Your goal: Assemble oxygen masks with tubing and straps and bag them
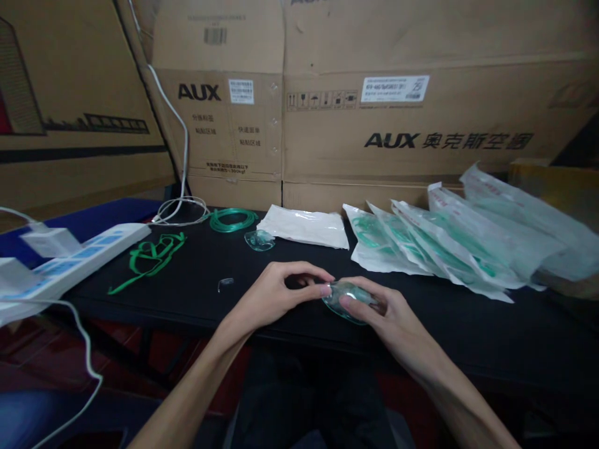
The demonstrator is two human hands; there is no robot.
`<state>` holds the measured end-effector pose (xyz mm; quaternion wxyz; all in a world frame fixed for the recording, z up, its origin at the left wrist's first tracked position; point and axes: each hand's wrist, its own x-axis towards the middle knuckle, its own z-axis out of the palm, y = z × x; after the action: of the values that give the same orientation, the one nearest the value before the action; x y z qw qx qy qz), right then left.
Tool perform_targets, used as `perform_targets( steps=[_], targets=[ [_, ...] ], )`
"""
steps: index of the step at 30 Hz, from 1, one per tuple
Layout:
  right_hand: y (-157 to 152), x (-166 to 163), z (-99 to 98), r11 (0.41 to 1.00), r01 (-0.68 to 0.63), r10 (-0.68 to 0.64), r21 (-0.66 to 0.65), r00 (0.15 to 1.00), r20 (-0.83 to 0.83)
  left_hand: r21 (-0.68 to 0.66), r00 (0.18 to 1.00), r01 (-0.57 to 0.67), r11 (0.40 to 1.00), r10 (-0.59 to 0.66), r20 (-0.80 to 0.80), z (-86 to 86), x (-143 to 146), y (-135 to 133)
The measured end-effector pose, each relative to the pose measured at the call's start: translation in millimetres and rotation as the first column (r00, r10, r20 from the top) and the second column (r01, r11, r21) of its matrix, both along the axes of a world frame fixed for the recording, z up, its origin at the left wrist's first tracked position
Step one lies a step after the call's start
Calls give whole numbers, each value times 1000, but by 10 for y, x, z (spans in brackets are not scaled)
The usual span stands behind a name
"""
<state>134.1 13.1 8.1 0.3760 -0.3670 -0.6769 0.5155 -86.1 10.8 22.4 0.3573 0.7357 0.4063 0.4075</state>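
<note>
A clear, green-tinted plastic face mask (344,304) is held between both hands just above the front of the black table. My right hand (381,305) grips its right side, thumb on top and fingers behind. My left hand (294,284) pinches the left end of the mask with thumb and forefinger; whether a small part sits between those fingertips is hidden. Left of the hands lies a small clear bent piece (226,284). Farther back are a second clear greenish plastic piece (260,241), a coil of green tubing (233,219) and a tangled green strap (156,254).
A white packet (306,226) lies at the table's back. Several clear-and-white packages (444,237) with green contents overlap at the right. On the left stands a white power strip (100,255) with plugs and cables. Large cardboard boxes (327,146) wall off the back.
</note>
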Motion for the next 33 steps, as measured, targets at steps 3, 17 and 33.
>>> perform_targets(
  steps=[3,17,33],
  targets=[
    [-2,11,3,1000,-10,10,15,1000,8,-9,1000,-9,1000,9,0,-9,0,11],
    [-24,10,8,999,-23,23,30,1000,-5,-37,1000,14,999,-14,17,-7,-18,7],
    [-6,-41,-54,997,80,-80,13,996,-51,-35,981,-87,996,92,172,-5,-20,47]
  ],
)
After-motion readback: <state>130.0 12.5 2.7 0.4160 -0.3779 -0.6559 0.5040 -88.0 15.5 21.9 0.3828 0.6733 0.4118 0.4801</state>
